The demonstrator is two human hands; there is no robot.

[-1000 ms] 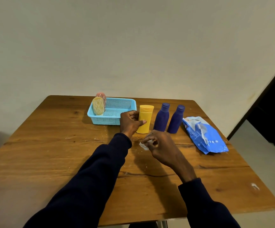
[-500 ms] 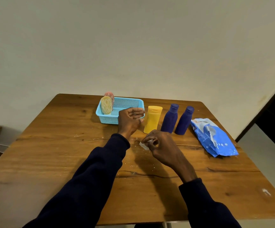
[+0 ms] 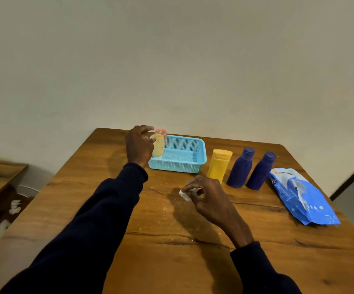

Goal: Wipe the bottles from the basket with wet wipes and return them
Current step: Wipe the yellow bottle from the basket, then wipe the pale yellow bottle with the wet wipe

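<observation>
since a second earlier the left hand had left the yellow bottle and reached the yellow-netted bottle in the basket, fingers curled around it, likely for wiping. the right hand pinched the wet wipe ready.

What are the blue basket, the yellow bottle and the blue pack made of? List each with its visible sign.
Light blue mesh basket: looks like moulded plastic, matte, with a fine perforated grid in its walls.
Yellow flip-cap bottle: probably plastic, smooth, opaque, with a soft sheen.
Blue wet-wipe pack: seems a thin glossy plastic film, creased and crumpled, its flap peeled up.
</observation>
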